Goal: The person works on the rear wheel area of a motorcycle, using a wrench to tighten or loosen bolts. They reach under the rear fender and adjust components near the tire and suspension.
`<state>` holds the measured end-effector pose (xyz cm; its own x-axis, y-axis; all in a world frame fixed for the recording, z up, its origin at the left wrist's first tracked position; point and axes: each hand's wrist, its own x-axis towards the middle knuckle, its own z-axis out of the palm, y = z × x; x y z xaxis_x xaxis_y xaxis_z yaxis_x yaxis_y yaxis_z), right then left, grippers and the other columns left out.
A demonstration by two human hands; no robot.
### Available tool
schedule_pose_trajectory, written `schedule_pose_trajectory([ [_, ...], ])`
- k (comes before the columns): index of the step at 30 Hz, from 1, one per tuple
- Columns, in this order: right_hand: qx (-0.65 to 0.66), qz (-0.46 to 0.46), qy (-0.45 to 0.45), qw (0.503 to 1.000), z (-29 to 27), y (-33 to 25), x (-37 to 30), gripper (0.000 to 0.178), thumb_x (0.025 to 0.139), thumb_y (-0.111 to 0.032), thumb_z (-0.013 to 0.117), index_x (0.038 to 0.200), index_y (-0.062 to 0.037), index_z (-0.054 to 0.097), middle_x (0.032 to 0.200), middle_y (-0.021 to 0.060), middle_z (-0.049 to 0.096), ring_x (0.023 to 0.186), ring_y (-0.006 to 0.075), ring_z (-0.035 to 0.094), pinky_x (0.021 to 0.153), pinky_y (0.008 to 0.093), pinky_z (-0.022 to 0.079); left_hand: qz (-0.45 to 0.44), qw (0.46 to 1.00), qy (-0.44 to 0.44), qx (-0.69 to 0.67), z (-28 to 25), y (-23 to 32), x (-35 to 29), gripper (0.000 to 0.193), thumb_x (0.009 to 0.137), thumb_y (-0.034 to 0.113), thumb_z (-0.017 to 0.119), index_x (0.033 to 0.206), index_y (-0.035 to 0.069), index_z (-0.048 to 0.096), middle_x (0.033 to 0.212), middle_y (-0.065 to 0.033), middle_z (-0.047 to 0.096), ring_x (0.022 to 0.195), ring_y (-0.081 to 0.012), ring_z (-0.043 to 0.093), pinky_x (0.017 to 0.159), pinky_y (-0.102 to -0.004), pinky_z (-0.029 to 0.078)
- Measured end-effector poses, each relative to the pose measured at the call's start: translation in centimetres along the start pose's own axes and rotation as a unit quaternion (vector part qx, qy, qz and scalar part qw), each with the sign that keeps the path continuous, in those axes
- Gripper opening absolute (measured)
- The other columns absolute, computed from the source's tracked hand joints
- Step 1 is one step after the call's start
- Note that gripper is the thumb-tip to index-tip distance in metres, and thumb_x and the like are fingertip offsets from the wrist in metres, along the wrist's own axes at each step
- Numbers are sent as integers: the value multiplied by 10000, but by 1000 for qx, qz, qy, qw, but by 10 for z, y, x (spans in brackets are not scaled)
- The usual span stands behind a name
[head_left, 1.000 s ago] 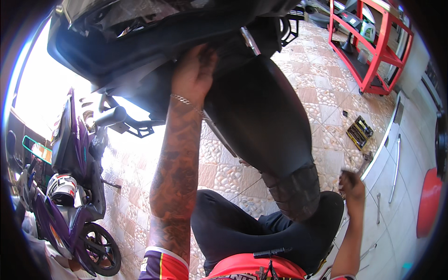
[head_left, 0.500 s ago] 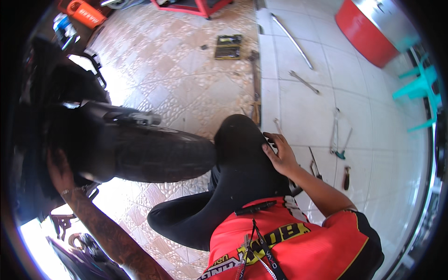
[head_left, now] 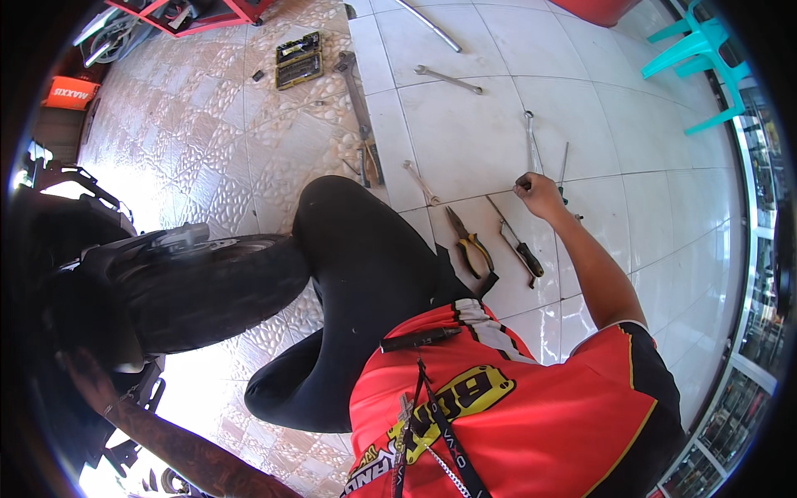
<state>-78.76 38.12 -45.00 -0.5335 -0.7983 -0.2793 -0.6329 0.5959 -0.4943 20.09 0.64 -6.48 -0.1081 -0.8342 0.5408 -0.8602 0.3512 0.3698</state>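
Note:
My right hand (head_left: pixel 544 199) hovers over the white floor tiles with its fingers curled in. Dark fingertips hide whatever they may hold. Close by lie a long wrench (head_left: pixel 531 141) and a thin screwdriver (head_left: pixel 565 162), its handle partly covered by the hand. Nearer my leg are yellow-and-black pliers (head_left: pixel 471 249) and a dark-handled tool with a thin shaft (head_left: pixel 525 253). My left hand (head_left: pixel 89 378) rests in shadow against the dark rear of a motorcycle, fingers stretched out and partly lost in the dark. The motorcycle's black tyre (head_left: pixel 220 295) stands against my knee.
Ahead lie a small wrench (head_left: pixel 421 183), a longer wrench (head_left: pixel 448 80), a metal bar (head_left: pixel 432 27), a large wrench (head_left: pixel 354 91) and an open tool case (head_left: pixel 299 70). A red cart (head_left: pixel 187 25) stands far left. A teal stool (head_left: pixel 697 62) and glass cabinets (head_left: pixel 730 415) line the right.
My right hand has left my knee and moved right, out over the tools, its fingers now curled. The view has shifted right and downward. My left hand stays at the motorcycle.

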Motion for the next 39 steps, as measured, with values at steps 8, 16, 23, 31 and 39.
schedule_pose_trajectory([
  [8,-142,-58,-178,972,-1,-29,-13,332,890,-344,742,1013,-37,729,1025,195,726,986,368,696,871,466,556,3,991,17,133,14,62,-14,549,1023,-23,528,1554,14,396,1444,-205,523,1268,-220,550,1120,-344,414],
  [16,-74,-186,-178,964,40,-121,-16,331,937,-345,690,1096,-55,694,1069,170,685,1065,356,652,930,456,529,-65,995,21,75,25,96,-28,548,1013,-27,526,1547,25,416,1419,-183,559,1285,-219,570,1133,-327,414],
  [23,-42,-222,-135,965,107,-200,25,260,940,-279,687,1077,-58,688,1077,155,667,1069,348,650,911,455,532,-172,973,101,-116,31,100,-21,482,1052,136,573,1492,-24,458,1473,-188,510,1363,-237,508,1192,-341,384],
  [31,-88,-361,-60,927,209,-261,101,244,944,-254,635,1074,-54,686,1236,168,618,1167,365,607,971,519,500,-232,946,106,-201,32,106,-25,519,1082,277,542,1470,-58,460,1544,-200,447,1433,-257,435,1260,-367,263],
  [39,53,-252,-72,964,170,-285,122,306,939,-308,654,1118,-63,695,1215,183,624,1159,358,607,987,465,503,-83,992,57,71,50,133,-34,522,1083,287,537,1475,-50,462,1533,-205,460,1425,-264,448,1250,-370,278],
])
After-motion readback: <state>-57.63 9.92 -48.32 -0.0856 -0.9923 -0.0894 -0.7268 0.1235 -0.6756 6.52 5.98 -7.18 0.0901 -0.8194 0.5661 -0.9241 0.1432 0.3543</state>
